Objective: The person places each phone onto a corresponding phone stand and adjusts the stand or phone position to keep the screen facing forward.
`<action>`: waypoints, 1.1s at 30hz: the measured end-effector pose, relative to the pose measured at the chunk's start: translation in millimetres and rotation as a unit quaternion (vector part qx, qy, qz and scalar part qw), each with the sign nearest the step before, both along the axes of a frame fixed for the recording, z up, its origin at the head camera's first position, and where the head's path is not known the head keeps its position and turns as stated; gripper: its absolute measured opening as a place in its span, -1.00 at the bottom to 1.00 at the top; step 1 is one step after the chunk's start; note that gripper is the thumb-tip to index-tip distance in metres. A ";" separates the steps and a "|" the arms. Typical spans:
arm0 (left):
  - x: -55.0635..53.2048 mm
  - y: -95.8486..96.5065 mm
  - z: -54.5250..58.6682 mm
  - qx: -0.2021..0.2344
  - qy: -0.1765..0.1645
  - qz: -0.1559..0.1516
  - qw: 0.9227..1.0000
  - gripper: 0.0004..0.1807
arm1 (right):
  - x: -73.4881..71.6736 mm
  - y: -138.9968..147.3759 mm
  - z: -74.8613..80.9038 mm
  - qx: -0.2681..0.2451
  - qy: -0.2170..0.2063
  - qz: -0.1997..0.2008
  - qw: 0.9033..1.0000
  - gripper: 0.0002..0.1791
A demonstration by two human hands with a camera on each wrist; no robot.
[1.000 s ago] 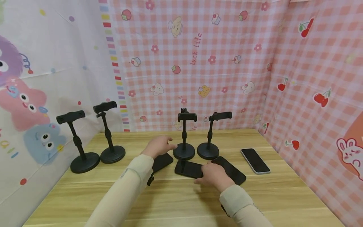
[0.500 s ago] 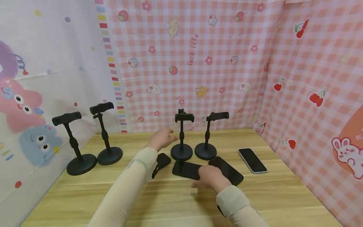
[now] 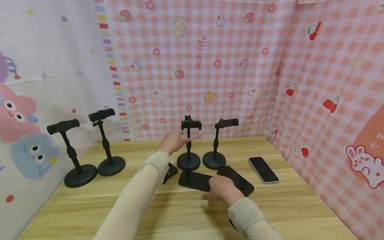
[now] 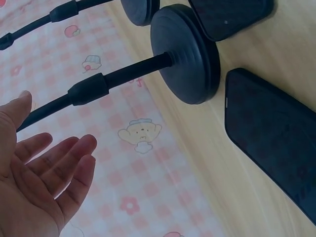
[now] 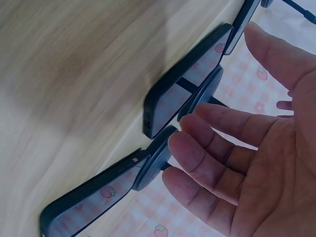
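My left hand (image 3: 173, 141) reaches toward a black phone stand (image 3: 188, 161) at the middle back of the table. In the left wrist view, the fingers of that hand (image 4: 49, 173) are spread and loosely bent around the upper pole, just under the stand's clamp, without gripping it. My right hand (image 3: 222, 188) hovers palm down by the right end of a black phone (image 3: 194, 180) lying flat. The right wrist view shows its fingers (image 5: 197, 155) relaxed, holding nothing. Right beside this hand lies another black phone (image 3: 238, 181).
A second stand (image 3: 214, 161) stands just right of the middle one. Two more stands, a front one (image 3: 80, 175) and a rear one (image 3: 111, 165), occupy the left side. A white-edged phone (image 3: 264, 170) lies at right. My left sleeve partly hides a dark object (image 3: 171, 170).
My left hand has risen and moved forward from low beside the middle stand's base to its upper pole. The right hand stays nearly in place. The head view has turned slightly right.
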State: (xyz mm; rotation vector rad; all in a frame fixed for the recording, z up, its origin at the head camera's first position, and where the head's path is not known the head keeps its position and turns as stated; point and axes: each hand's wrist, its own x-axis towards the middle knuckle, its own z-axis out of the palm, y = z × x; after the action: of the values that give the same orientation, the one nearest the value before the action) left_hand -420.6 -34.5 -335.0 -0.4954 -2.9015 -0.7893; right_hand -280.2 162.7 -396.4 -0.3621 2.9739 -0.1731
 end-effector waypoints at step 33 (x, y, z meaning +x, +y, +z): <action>-19.1 15.0 -6.7 0.050 0.067 0.045 0.995 -0.76 | 0.0 4.0 -8.1 0.015 0.004 -0.004 1.000 -0.40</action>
State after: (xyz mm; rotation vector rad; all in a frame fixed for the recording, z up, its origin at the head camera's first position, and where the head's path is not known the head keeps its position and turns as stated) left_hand -439.6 -19.5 -341.7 -0.3880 -2.7242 -0.8483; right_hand -280.2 166.7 -404.4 -0.3470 2.9837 -0.1286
